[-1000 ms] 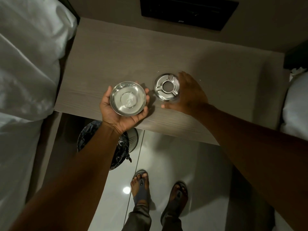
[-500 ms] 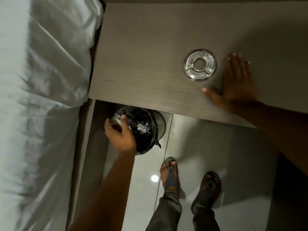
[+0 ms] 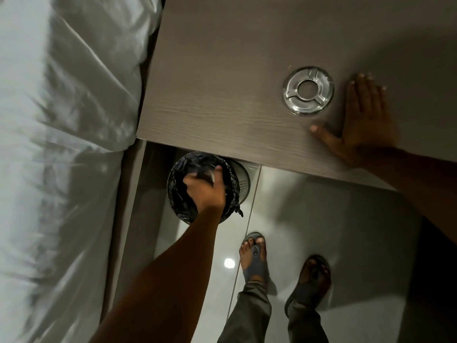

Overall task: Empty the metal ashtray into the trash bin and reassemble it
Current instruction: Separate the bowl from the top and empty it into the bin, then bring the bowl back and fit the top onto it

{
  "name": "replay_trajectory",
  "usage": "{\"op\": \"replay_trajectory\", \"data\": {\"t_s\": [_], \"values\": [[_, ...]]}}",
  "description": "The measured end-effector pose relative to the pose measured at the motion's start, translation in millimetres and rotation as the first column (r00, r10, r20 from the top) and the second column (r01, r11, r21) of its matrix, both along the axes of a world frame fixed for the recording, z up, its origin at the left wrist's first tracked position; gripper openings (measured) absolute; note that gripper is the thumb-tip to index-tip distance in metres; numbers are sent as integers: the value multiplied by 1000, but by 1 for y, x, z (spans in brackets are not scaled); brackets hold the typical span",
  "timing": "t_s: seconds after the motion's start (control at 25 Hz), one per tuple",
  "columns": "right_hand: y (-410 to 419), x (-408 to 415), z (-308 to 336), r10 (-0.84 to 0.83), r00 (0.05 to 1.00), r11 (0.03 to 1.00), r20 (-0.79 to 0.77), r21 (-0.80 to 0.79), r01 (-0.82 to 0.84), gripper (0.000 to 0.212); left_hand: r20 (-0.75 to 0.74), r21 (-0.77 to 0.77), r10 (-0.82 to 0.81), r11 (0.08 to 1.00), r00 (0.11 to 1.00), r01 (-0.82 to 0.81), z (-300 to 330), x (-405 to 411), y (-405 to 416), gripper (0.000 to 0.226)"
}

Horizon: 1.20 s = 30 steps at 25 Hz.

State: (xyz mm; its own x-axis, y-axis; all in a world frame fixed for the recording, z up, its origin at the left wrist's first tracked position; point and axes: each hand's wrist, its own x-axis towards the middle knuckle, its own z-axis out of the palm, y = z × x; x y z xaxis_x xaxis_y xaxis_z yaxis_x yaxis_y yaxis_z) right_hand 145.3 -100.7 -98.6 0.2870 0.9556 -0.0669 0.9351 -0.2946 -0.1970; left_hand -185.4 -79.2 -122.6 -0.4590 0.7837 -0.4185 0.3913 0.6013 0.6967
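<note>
Head view, looking down. The desk (image 3: 222, 95), a grey wood-grain surface, fills the upper centre and upper right of the frame; white bedding (image 3: 61, 120) occupies the left side. On the desk, in the upper right, lies the ashtray lid (image 3: 308, 91), a round metal ring with a central hole and three radial grooves, flat on the surface. The right hand (image 3: 366, 115) rests palm-down on the desk just beside the lid, to its right, fingers extended and thumb spread toward the desk's near edge below the lid; its grip is open and holds nothing, and it does not touch the lid. Below the desk edge, at centre frame, stands the trash bin (image 3: 243, 180), lined with a dark bag (image 3: 178, 191) and partly tucked under the desk. The left hand (image 3: 205, 191) is held over the bin's mouth, back of the hand toward the camera, fingers curled in a closed grip around the ashtray bowl (image 3: 206, 175), of which only a blurred metallic sliver shows past the fingers; its tilt cannot be judged. At lower centre, two feet in grey sandals (image 3: 256, 258) stand on the glossy tiled floor (image 3: 321, 219), with a bright light reflection just left of them.
</note>
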Motion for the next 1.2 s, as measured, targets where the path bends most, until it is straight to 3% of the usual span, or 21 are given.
{"op": "replay_trajectory", "data": {"t_s": [0.08, 0.24, 0.32, 0.44, 0.52, 0.64, 0.8, 0.88, 1.0, 1.2], "values": [[0, -1, 0, -6, 1000, 1000, 4, 5, 6, 115, -55, 45, 84, 996, 995, -81, 0, -4, 3, 69], [1, 0, 0, -8, 1000, 1000, 9, -1, 8, 116, -99, -47, -135, 990, 986, 131, -5, -7, -3, 58], [1, 0, -1, -10, 1000, 1000, 9, 10, 10, 116, -97, 3, -34, 999, 995, 35, -3, -4, -1, 60], [1, 0, 1, 3, 1000, 1000, -6, 4, -3, 114, 26, -65, -88, 994, 996, 90, -6, 6, 0, 47], [0, 0, 2, -3, 1000, 1000, -7, 13, 3, 114, 91, -118, -37, 992, 995, 48, -6, 10, 3, 44], [0, 1, 1, -3, 1000, 1000, -6, 14, 3, 114, 188, -300, -28, 950, 982, 84, -7, 14, 3, 38], [0, 0, 1, -3, 1000, 1000, -8, 29, 3, 113, 229, -310, -31, 945, 973, 103, -11, 11, 4, 33], [0, 1, 0, -2, 1000, 1000, -9, 25, 2, 113, 307, -332, -71, 926, 949, 177, -14, 6, 8, 44], [1, 1, 0, -8, 1000, 1000, -14, 30, 8, 113, 421, -441, 12, 876, 907, 194, -12, -12, 21, 85], [-1, 1, 1, -21, 998, 999, -57, 24, 23, 116, 603, -445, 156, 880, 782, 168, 26, -49, 40, 68]]}}
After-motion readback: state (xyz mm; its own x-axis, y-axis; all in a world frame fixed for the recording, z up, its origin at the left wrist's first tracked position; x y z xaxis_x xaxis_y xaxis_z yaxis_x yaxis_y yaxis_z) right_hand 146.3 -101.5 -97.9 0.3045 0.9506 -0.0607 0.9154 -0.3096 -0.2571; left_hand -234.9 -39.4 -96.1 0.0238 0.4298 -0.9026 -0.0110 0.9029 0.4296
